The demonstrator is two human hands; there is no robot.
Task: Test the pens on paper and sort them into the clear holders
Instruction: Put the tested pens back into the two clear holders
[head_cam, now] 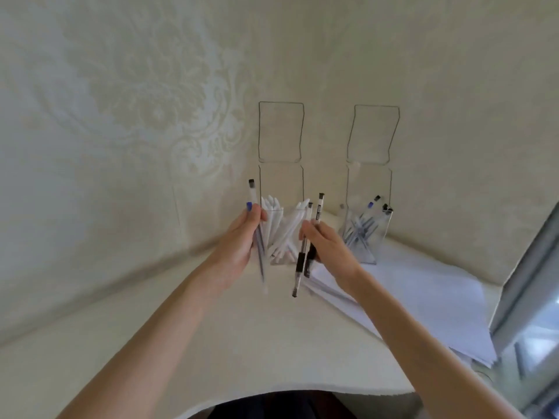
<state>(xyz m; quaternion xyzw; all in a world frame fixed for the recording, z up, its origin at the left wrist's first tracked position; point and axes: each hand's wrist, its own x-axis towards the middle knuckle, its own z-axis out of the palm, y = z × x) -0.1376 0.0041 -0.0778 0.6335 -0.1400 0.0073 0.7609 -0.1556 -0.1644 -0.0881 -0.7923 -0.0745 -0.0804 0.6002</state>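
I am viewing the table (211, 343) from the head camera: its near edge is curving across the bottom of the view, and the wall (121, 116) is closing it off behind and to the left. The widest bare surface is lying at the near left; a window frame (520, 282) is crowding the right side. Two clear holders are standing against the wall, well apart. The left holder (281, 189) is carrying white pens (290, 228), overlapping too much for a count. The right holder (369, 189) is carrying dark-capped pens (363, 228), of which I am making out about four cap ends. The left hand (239, 243) is gripping one clear pen (253, 201), cap up, just in front of the left holder; its lower end is blurring out. The right hand (326, 246) is grasping two black-grip pens (300, 261), tips down, between the holders and above the paper stack (429, 297). That stack is running partly under the right forearm, so its sheet count is staying uncertain.
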